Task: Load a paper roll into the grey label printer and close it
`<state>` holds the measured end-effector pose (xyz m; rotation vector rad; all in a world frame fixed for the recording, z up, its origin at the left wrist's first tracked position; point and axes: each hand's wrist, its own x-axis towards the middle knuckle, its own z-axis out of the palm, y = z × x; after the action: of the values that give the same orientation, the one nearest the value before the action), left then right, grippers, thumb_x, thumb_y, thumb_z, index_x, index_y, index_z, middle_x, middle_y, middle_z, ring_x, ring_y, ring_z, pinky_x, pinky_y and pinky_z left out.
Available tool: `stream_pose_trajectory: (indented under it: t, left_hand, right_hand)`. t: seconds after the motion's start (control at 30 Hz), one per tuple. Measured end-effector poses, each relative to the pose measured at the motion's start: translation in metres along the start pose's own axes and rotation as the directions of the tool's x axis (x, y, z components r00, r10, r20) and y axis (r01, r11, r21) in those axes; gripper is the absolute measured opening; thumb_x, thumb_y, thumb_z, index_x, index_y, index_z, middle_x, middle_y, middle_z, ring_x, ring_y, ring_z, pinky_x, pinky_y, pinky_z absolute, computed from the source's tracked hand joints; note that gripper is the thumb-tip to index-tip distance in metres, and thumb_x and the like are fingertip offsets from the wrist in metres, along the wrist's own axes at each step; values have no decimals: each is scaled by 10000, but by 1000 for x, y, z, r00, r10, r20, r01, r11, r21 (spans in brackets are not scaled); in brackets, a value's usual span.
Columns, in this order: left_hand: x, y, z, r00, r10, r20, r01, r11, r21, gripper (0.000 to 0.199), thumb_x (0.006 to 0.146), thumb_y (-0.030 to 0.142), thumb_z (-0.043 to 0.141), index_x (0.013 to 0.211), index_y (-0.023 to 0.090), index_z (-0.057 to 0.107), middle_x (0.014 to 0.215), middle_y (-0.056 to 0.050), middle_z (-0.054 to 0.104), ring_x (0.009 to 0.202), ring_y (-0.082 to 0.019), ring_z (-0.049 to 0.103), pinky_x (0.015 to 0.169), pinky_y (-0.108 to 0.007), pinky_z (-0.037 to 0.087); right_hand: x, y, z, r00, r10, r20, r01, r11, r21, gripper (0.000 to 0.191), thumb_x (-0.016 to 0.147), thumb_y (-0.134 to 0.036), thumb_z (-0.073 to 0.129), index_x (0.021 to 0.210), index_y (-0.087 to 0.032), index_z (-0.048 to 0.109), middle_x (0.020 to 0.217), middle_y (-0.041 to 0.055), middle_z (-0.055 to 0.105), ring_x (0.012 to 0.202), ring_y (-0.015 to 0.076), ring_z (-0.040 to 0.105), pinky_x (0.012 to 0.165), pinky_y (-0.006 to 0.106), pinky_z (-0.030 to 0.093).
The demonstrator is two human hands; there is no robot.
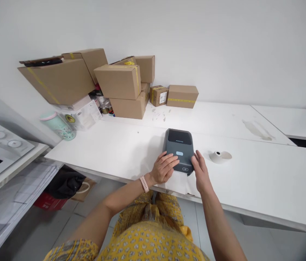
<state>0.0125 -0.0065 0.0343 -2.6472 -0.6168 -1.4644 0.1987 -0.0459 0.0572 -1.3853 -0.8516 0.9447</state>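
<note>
A dark blue-grey label printer (183, 148) stands shut near the front edge of the table. White paper (176, 180) sticks out from its front. My left hand (165, 167) lies on the front left of the printer's top, fingers stretched flat across it. Against the printer's right side rests my right hand (201, 170), its fingers straight and partly apart. A white paper roll (217, 156) with a loose, curling end lies on the table just right of the right hand.
Cardboard boxes (118, 81) are stacked at the back left, with smaller boxes (182, 96) beside them along the wall. A mint tumbler (58, 125) and a white carton (83, 115) stand at the left end of the white table (120, 145). A microwave (2, 148) is at far left.
</note>
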Motion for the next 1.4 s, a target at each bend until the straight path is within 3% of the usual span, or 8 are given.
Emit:
stream_pose_trajectory:
  t: [0.2,0.6,0.77,0.83,0.93,1.03,1.17,1.4]
  left_hand:
    - [-4,4,8,998,-42,-49,43,999,15,424,907,202,384,1290,159,561,1244,-84,665,1289,-199,498,1159,-453,331]
    - [-4,6,24,981,-90,-170,94,995,14,351,873,188,417,1144,211,639,1086,-52,725,1138,-194,589,1093,-447,397]
    - [9,13,7,964,-252,-79,242,963,-114,280,923,204,413,1016,220,676,1034,-50,731,1063,-197,628,1047,-456,431]
    - [13,13,-3,881,-471,-53,453,870,-195,256,950,249,438,1057,215,667,1135,-72,699,1134,-209,602,1057,-461,426]
    - [13,6,-10,577,-815,40,766,524,-372,434,909,388,583,1312,232,539,1439,-113,505,1348,-263,448,1099,-478,392]
    - [10,0,-6,367,-864,345,816,121,-565,647,850,461,661,1410,226,438,1498,-142,438,1363,-304,441,1082,-474,422]
    - [11,1,-1,355,-801,481,732,-82,-676,621,854,437,661,1389,193,463,1452,-137,499,1324,-296,490,1100,-466,418]
    - [13,-7,2,343,-823,453,726,-74,-684,686,787,450,720,1363,167,477,1410,-163,531,1287,-310,515,1070,-476,431]
  right_hand:
    - [9,6,7,989,99,114,-116,980,161,882,725,-525,758,1472,-259,374,1510,76,447,1370,280,437,1174,475,322]
    - [8,14,9,991,117,65,-129,966,224,929,714,-461,778,1504,-284,322,1560,60,370,1397,287,397,1177,487,310]
    - [5,9,11,995,90,33,-94,979,183,956,714,-480,772,1518,-285,292,1560,82,367,1412,288,372,1174,497,298]
    - [2,6,11,999,41,23,-44,987,155,924,729,-487,759,1513,-291,310,1577,75,338,1441,271,323,1185,467,280]
    - [-3,4,13,1000,-3,8,2,990,144,843,782,-524,696,1507,-296,329,1607,48,280,1472,244,261,1205,428,242]
    - [-7,6,15,1000,27,-5,-26,987,159,839,794,-537,676,1511,-281,323,1610,43,272,1464,248,279,1208,430,241]
    - [-8,12,15,999,53,-1,-52,984,168,848,782,-496,704,1505,-260,330,1582,55,336,1424,266,354,1189,444,286]
    - [-4,16,17,999,40,-21,-35,984,174,843,780,-475,706,1504,-274,326,1570,68,351,1399,280,388,1157,457,330]
